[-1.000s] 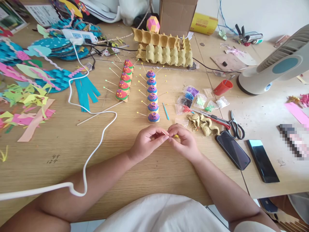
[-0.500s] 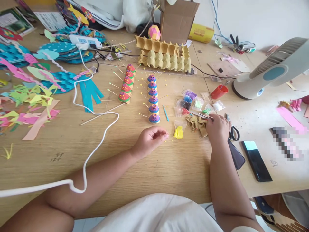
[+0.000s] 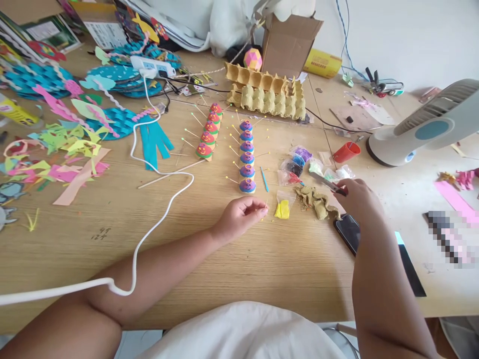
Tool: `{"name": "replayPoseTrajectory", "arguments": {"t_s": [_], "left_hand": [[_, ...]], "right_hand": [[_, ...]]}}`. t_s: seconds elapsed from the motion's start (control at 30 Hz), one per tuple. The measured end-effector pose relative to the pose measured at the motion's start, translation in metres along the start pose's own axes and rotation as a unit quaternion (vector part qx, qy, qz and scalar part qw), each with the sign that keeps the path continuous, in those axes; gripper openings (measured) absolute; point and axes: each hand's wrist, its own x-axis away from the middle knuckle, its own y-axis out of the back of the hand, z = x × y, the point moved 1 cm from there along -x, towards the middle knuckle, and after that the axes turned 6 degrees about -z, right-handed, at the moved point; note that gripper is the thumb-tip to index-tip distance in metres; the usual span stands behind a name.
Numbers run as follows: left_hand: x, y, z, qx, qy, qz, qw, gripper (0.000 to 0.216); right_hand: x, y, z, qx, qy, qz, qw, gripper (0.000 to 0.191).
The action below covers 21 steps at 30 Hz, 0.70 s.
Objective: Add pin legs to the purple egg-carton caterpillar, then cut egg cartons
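My left hand (image 3: 243,215) pinches a short thin toothpick (image 3: 266,204) between thumb and fingertips, just above the table. My right hand (image 3: 357,197) is closed on scissors (image 3: 327,183), whose grey blades point left toward the clay bags; the handles are mostly hidden by the fingers. Beneath the blades lies a torn strip of egg carton (image 3: 318,201). Between my hands sits a bag of yellow clay (image 3: 283,208). Beyond my left hand stands a row of purple-and-blue painted carton cups (image 3: 247,158) with yellow-tipped sticks. A red-and-green row (image 3: 208,132) is left of it.
Small bags of coloured clay (image 3: 295,162), a blue clay tool (image 3: 265,179) and a red cup (image 3: 347,151) lie ahead. Egg cartons (image 3: 273,102) are behind. A white cable (image 3: 164,215) crosses the left side; a fan (image 3: 415,129) and phone (image 3: 346,232) are right.
My right hand has lifted the scissors and drawn back to the right, uncovering more of the torn carton. My left hand keeps its pinch on the toothpick. The view has shifted slightly left.
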Motion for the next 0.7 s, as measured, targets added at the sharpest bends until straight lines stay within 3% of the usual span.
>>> {"name": "replayPoseTrajectory", "arguments": {"t_s": [0.1,0.2,0.37,0.47,0.7], "left_hand": [[-0.001,0.0,-0.001,0.02,0.004,-0.001,1.0,0.024],[-0.002,0.0,0.0,0.019,0.002,-0.006,1.0,0.023],[-0.001,0.002,0.0,-0.013,0.0,0.014,1.0,0.02],[-0.001,0.004,-0.001,-0.053,-0.005,0.02,0.998,0.015],[0.001,0.003,-0.002,-0.077,0.011,0.01,0.997,0.016]], "right_hand": [[0.035,0.011,0.023,-0.044,-0.036,-0.119,0.991,0.031],[0.073,0.007,0.068,-0.166,-0.017,-0.153,0.974,0.033],[0.107,-0.017,0.132,-0.249,0.235,-0.129,0.931,0.029],[0.111,-0.025,0.14,-0.214,0.304,-0.121,0.92,0.027],[0.11,-0.027,0.138,-0.13,0.268,-0.069,0.952,0.024]]}}
